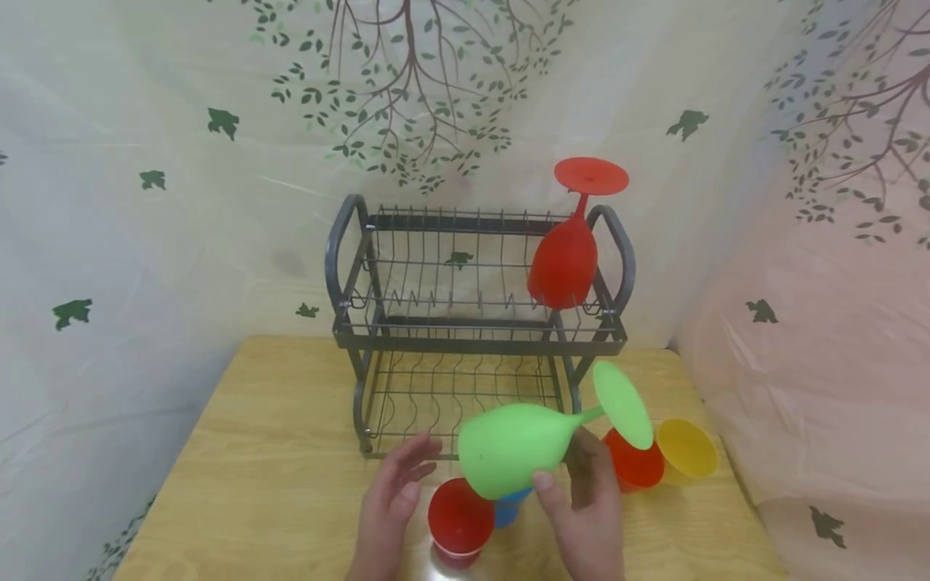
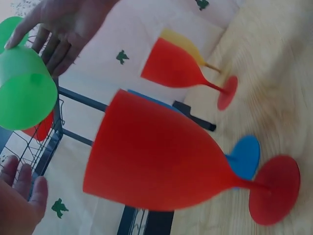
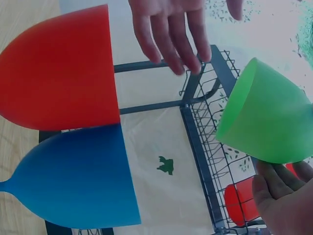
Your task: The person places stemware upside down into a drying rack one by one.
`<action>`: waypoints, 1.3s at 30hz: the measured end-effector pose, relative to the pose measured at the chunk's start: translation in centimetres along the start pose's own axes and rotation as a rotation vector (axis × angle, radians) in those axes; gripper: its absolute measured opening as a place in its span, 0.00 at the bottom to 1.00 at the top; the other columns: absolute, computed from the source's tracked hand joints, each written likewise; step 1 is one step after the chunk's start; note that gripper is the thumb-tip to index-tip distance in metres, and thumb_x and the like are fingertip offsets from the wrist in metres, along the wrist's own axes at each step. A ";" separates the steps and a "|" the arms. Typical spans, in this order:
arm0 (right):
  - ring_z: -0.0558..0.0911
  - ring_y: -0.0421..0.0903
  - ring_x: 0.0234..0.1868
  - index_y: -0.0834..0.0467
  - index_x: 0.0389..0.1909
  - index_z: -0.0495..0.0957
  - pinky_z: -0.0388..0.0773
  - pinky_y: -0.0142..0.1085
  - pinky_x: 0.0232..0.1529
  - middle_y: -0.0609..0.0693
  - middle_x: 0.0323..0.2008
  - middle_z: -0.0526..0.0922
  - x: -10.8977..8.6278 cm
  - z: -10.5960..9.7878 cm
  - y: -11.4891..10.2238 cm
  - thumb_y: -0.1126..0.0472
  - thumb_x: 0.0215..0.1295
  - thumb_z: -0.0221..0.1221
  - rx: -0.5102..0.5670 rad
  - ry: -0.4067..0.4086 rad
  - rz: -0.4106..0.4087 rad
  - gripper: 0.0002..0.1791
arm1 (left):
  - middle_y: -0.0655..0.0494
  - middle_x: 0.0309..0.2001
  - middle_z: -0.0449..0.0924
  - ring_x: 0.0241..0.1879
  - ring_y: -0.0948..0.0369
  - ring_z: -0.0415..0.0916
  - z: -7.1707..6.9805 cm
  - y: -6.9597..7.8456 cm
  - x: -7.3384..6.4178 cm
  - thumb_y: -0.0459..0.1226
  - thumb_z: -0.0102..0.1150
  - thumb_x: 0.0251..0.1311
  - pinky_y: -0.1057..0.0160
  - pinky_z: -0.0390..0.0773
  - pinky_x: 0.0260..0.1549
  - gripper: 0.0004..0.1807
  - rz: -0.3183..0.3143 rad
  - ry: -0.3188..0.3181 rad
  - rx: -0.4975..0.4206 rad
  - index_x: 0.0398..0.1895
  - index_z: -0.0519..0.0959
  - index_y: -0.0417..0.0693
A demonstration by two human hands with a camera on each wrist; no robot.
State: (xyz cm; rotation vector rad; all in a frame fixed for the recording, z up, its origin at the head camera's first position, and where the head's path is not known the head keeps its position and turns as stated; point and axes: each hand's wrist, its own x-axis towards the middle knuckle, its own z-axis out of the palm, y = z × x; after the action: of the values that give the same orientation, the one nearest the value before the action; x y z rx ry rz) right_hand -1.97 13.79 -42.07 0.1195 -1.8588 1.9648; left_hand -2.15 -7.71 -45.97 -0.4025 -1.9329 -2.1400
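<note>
A light green plastic goblet (image 1: 512, 448) is held in the air by my right hand (image 1: 588, 504), tilted with its foot up to the right and its mouth down to the left. The thumb and fingers grip its bowl. My left hand (image 1: 388, 504) stays apart from it, near the mouth, fingers loosely bent and holding nothing; the left wrist view shows that hand (image 2: 19, 205) at the lower left. Below the hands a red goblet (image 1: 461, 516) stands upright on the table, with a blue goblet (image 3: 78, 181) beside it, mostly covered in the head view.
A black two-tier dish rack (image 1: 479, 345) stands at the back of the wooden table (image 1: 269, 452). An upside-down red goblet (image 1: 563, 266) leans in its upper tier at the right. Another red goblet (image 1: 634, 464) and a yellow goblet (image 1: 686, 450) stand on the right side.
</note>
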 end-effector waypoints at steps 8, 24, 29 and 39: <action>0.75 0.44 0.68 0.70 0.66 0.69 0.68 0.27 0.69 0.54 0.63 0.78 0.7 -0.8 -0.7 0.84 0.56 0.60 -0.007 -0.036 -0.051 0.34 | 0.53 0.62 0.80 0.63 0.62 0.75 -1.1 -1.4 -1.1 0.19 0.48 0.60 0.68 0.73 0.63 0.25 0.227 0.009 0.117 0.63 0.71 0.26; 0.75 0.51 0.65 0.74 0.66 0.68 0.68 0.33 0.71 0.57 0.62 0.77 5.5 -0.8 -4.4 0.85 0.54 0.60 0.029 -0.053 -0.260 0.34 | 0.51 0.63 0.78 0.66 0.65 0.69 -5.5 -2.5 -1.4 0.26 0.62 0.54 0.74 0.65 0.65 0.34 0.238 -0.026 0.509 0.68 0.74 0.44; 0.75 0.53 0.65 0.70 0.66 0.70 0.69 0.34 0.71 0.58 0.63 0.77 7.8 -0.4 -6.7 0.83 0.56 0.62 -0.025 -0.061 -0.307 0.34 | 0.48 0.64 0.77 0.67 0.64 0.69 -5.7 -2.3 -1.2 0.26 0.64 0.52 0.75 0.64 0.65 0.35 0.245 -0.039 0.543 0.69 0.73 0.44; 0.75 0.52 0.66 0.60 0.70 0.71 0.75 0.34 0.66 0.54 0.65 0.76 11.5 1.0 -9.8 0.74 0.64 0.63 -0.196 -0.071 -0.345 0.32 | 0.52 0.62 0.80 0.63 0.64 0.73 -5.6 -1.8 -1.8 0.27 0.64 0.55 0.61 0.77 0.58 0.33 0.097 -0.052 0.572 0.67 0.74 0.48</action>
State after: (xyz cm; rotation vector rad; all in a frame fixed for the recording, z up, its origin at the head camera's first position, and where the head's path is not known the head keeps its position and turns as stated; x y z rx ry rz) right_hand -9.07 15.76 -28.84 0.4245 -1.9147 1.5585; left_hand -1.34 -13.10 -48.83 -0.4255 -2.3743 -1.4360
